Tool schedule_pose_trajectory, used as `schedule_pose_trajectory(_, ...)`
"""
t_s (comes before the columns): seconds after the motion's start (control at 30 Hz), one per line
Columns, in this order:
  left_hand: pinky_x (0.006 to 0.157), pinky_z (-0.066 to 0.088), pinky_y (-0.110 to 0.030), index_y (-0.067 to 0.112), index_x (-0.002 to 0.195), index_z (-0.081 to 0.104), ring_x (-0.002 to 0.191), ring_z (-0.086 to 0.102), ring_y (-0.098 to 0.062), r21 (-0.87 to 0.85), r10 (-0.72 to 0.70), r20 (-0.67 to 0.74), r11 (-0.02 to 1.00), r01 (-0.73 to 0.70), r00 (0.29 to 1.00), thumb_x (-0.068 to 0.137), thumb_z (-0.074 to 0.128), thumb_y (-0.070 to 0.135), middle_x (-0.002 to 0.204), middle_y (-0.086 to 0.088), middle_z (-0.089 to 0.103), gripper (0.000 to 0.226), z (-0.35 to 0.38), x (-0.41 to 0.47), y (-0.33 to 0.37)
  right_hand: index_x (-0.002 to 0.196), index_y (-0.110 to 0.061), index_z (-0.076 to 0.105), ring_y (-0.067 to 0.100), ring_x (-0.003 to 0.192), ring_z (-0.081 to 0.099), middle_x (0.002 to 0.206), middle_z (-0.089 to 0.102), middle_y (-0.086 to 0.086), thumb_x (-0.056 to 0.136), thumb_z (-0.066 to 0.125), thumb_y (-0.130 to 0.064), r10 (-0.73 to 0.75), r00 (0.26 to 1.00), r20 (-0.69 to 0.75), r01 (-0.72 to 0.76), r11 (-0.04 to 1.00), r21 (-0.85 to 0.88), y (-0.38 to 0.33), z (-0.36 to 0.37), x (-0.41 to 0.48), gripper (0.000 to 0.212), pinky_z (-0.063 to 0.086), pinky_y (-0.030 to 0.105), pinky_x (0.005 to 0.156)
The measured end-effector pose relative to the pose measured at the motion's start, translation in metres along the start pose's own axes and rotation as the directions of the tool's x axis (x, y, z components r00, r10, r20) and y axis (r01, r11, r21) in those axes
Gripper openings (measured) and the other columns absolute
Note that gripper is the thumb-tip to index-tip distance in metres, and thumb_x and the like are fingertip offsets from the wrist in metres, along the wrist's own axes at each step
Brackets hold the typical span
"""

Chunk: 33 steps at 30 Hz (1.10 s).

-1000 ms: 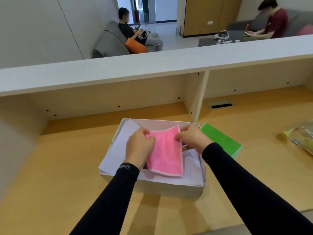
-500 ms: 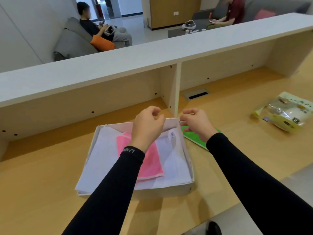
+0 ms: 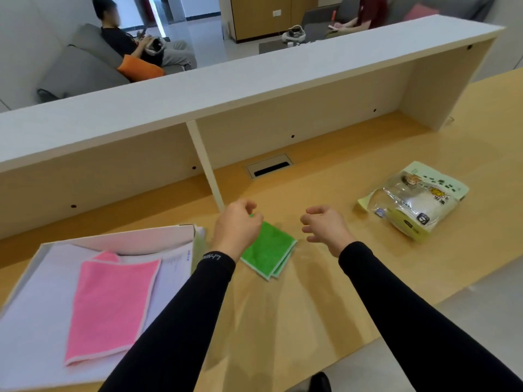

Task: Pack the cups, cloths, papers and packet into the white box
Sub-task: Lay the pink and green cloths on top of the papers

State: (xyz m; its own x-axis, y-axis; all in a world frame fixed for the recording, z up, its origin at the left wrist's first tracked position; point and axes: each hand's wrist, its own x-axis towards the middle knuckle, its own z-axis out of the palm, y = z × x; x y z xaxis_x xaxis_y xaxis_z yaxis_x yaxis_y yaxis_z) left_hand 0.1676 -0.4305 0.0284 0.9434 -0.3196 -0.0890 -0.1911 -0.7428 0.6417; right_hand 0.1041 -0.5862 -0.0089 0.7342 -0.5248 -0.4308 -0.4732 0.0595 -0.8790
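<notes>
Your left hand [image 3: 237, 226] hung over the far left corner of the green cloth [image 3: 268, 251], fingers curled loosely downward; the hand hid that corner, so whether the fingertips were already touching the cloth could not be told. Your right hand [image 3: 325, 226] hovered just right of the cloth with fingers spread and slightly bent, holding nothing.

The green cloth lay folded flat on the bench [image 3: 325, 292], just right of the white box [image 3: 113, 239]. The box sat at the near left of the bench. Inside it, white papers [image 3: 36, 306] lined the bottom and ran up against the right wall, and the pink cloth [image 3: 110, 304] lay flat on top of them, clear of both hands.

The packet [image 3: 413, 199], a clear bag with pale green printed ends, rested on the bench to the far right, well apart from the box and near neither hand. A white shelf [image 3: 254, 80] ran along the far side of the bench, with a divider [image 3: 205, 165] coming down just beyond your left hand.
</notes>
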Motion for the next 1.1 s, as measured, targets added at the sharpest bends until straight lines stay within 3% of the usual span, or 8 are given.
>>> schedule_pose_trajectory(0.23, 0.091, 0.044, -0.031, 0.011, 0.127, 0.056, 0.109, 0.059, -0.025, 0.048, -0.250, 0.005, 0.967, 0.250, 0.968, 0.091, 0.055, 0.020, 0.126, -0.009, 0.063, 0.036, 0.028, 0.024, -0.031, 0.126, -0.004, 0.050, 0.029, 0.102, 0.061, 0.108, 0.058, 0.012, 0.089, 0.055, -0.015, 0.132, 0.987, 0.097, -0.120, 0.986, -0.113, 0.025, 0.006, 0.025, 0.039, 0.052, 0.035, 0.071)
schedule_pose_trajectory(0.43, 0.103, 0.038, -0.039, 0.003, 0.143, 0.032, 0.131, 0.042, -0.035, 0.084, -0.424, 0.045, 0.904, 0.419, 0.905, 0.095, 0.048, 0.025, 0.145, -0.017, 0.043, 0.055, 0.039, 0.057, -0.049, 0.120, 0.011, 0.048, 0.028, 0.082, 0.056, 0.096, 0.057, 0.016, 0.085, 0.061, -0.018, 0.208, 0.975, 0.078, -0.186, 0.956, -0.226, 0.043, 0.020, 0.035, 0.047, 0.051, 0.045, 0.073)
schedule_pose_trajectory(0.53, 0.106, 0.037, -0.045, -0.001, 0.138, 0.032, 0.131, 0.039, -0.039, 0.126, -0.496, 0.086, 0.866, 0.485, 0.864, 0.095, 0.043, 0.024, 0.143, -0.021, 0.041, 0.051, 0.048, 0.071, -0.059, 0.121, 0.007, 0.049, 0.026, 0.084, 0.056, 0.110, 0.062, 0.020, 0.085, 0.066, -0.022, 0.232, 0.970, 0.068, -0.210, 0.949, -0.233, 0.047, 0.026, 0.039, 0.049, 0.052, 0.045, 0.084)
schedule_pose_trajectory(0.63, 0.104, 0.037, -0.045, 0.001, 0.133, 0.036, 0.130, 0.039, -0.039, 0.165, -0.529, 0.101, 0.844, 0.510, 0.842, 0.093, 0.042, 0.021, 0.141, -0.020, 0.042, 0.045, 0.056, 0.080, -0.067, 0.119, 0.004, 0.055, 0.023, 0.079, 0.052, 0.103, 0.064, 0.016, 0.083, 0.068, -0.021, 0.223, 0.972, 0.075, -0.200, 0.952, -0.233, 0.049, 0.033, 0.043, 0.045, 0.049, 0.039, 0.074)
schedule_pose_trajectory(0.8, 0.091, 0.041, -0.040, 0.004, 0.103, 0.056, 0.116, 0.050, -0.038, 0.188, -0.569, 0.036, 0.811, 0.553, 0.822, 0.087, 0.050, 0.016, 0.121, -0.020, 0.058, 0.021, 0.060, 0.085, -0.070, 0.085, -0.015, 0.057, 0.025, 0.091, 0.062, 0.098, 0.064, 0.008, 0.082, 0.065, -0.018, 0.174, 0.984, 0.049, -0.154, 0.949, -0.276, 0.052, 0.036, 0.047, 0.009, 0.051, 0.034, 0.081)
schedule_pose_trajectory(0.87, 0.080, 0.042, -0.035, 0.003, 0.097, 0.061, 0.108, 0.055, -0.038, 0.149, -0.548, 0.049, 0.831, 0.536, 0.835, 0.085, 0.051, 0.016, 0.111, -0.018, 0.063, 0.020, 0.059, 0.083, -0.068, 0.088, -0.014, 0.056, 0.026, 0.091, 0.063, 0.095, 0.064, 0.008, 0.083, 0.063, -0.019, 0.162, 0.986, 0.031, -0.150, 0.960, -0.236, 0.051, 0.031, 0.049, 0.009, 0.052, 0.036, 0.081)
schedule_pose_trajectory(0.97, 0.094, 0.046, -0.042, 0.011, 0.112, 0.063, 0.113, 0.052, -0.037, 0.145, -0.497, 0.045, 0.861, 0.487, 0.866, 0.080, 0.052, 0.021, 0.119, -0.015, 0.060, 0.035, 0.057, 0.078, -0.062, 0.096, -0.012, 0.054, 0.026, 0.090, 0.062, 0.100, 0.062, 0.010, 0.088, 0.058, -0.014, 0.163, 0.987, 0.004, -0.162, 0.981, -0.110, 0.043, 0.023, 0.051, 0.009, 0.053, 0.037, 0.078)
schedule_pose_trajectory(1.1, 0.091, 0.047, -0.037, 0.005, 0.124, 0.050, 0.114, 0.053, -0.036, 0.097, -0.514, 0.112, 0.857, 0.505, 0.851, 0.082, 0.059, 0.019, 0.129, -0.018, 0.048, 0.045, 0.062, 0.068, -0.057, 0.109, -0.008, 0.052, 0.019, 0.072, 0.060, 0.093, 0.061, 0.010, 0.090, 0.057, -0.006, 0.197, 0.980, 0.035, -0.200, 0.967, 0.157, 0.031, 0.014, 0.044, 0.020, 0.047, 0.028, 0.056)
